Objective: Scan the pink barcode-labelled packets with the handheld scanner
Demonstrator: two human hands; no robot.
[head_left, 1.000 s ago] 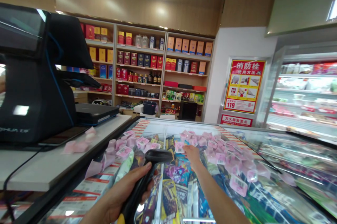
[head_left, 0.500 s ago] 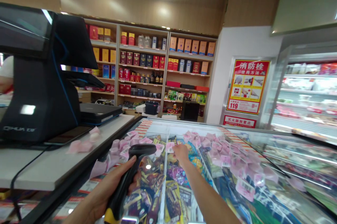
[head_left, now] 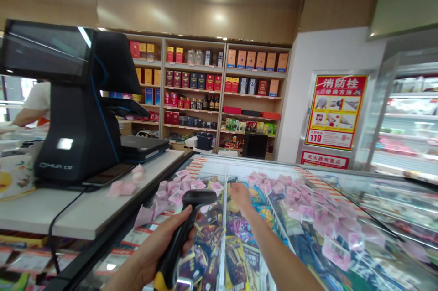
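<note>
My left hand is wrapped round the handle of a black and yellow barcode scanner, its head tilted over the freezer. Ahead and to the right, my right hand reaches over the freezer's glass top with fingers curled together. Whatever those fingers may hold is hidden from view. Pink paper price labels with barcodes lie in a curled row left of the hands. More pink labels spread across the glass on the right. Beneath the glass are wrapped ice creams in several colours, split by a white divider.
A black checkout terminal stands on the white counter at left, a cable hanging from it. Scraps of pink label lie on that counter. Shelves of boxed goods line the back wall. Part of another person shows behind the terminal.
The view has turned slightly left, so the scene sits further right. The pink label that showed at my right fingertips is out of sight. My left hand keeps hold of the scanner.
</note>
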